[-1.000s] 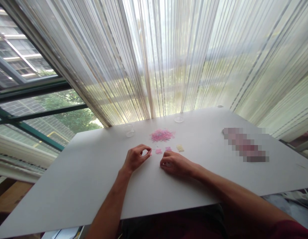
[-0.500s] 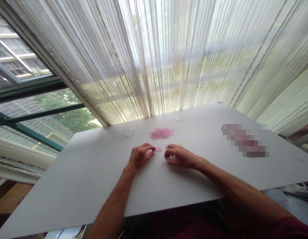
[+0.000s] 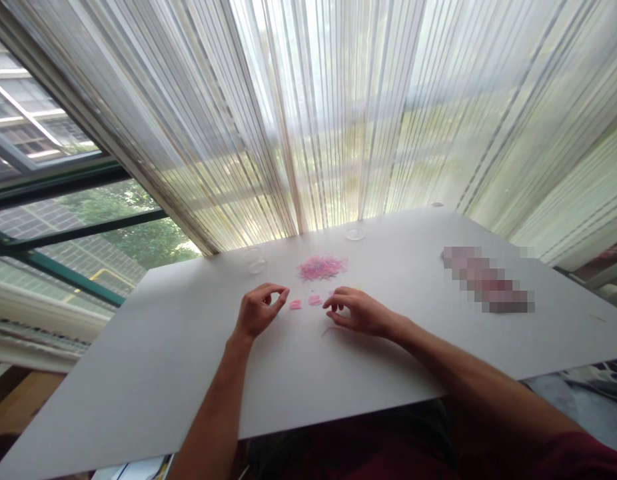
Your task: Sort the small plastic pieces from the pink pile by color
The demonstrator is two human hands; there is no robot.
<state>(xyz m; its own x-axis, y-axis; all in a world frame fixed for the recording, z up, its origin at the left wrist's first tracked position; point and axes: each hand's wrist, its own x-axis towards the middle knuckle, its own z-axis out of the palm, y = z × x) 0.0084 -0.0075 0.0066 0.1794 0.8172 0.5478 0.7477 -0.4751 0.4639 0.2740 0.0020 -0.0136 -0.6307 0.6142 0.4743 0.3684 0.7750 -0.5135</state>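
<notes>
My left hand (image 3: 261, 310) is just above the white table (image 3: 178, 360), left of two small pink bundles. Its thumb and forefinger close in a ring; anything between the tips is too small to make out. The nearer bundle (image 3: 295, 305) lies to the right of those fingertips, and a second pink bundle (image 3: 314, 301) sits beside it. My right hand (image 3: 361, 311) rests right of the second bundle, thumb and forefinger slightly apart, with nothing visible between them. Below its fingertips lies a thin pale pink strip (image 3: 329, 331). A purple piece (image 3: 332, 293) is partly hidden by that hand.
Beyond my hands spreads a loose pile of thin pink pieces (image 3: 322, 267). Clear round containers or lids (image 3: 355, 234) stand near the table's far edge, another clear one (image 3: 256, 265) farther left. A pixelated reddish object (image 3: 488, 280) lies at right. Sheer curtains (image 3: 328, 133) hang behind.
My left hand has drawn back to the left, uncovering the nearer pink bundle. The fingers of my right hand have parted a little, the hand staying nearly in place.
</notes>
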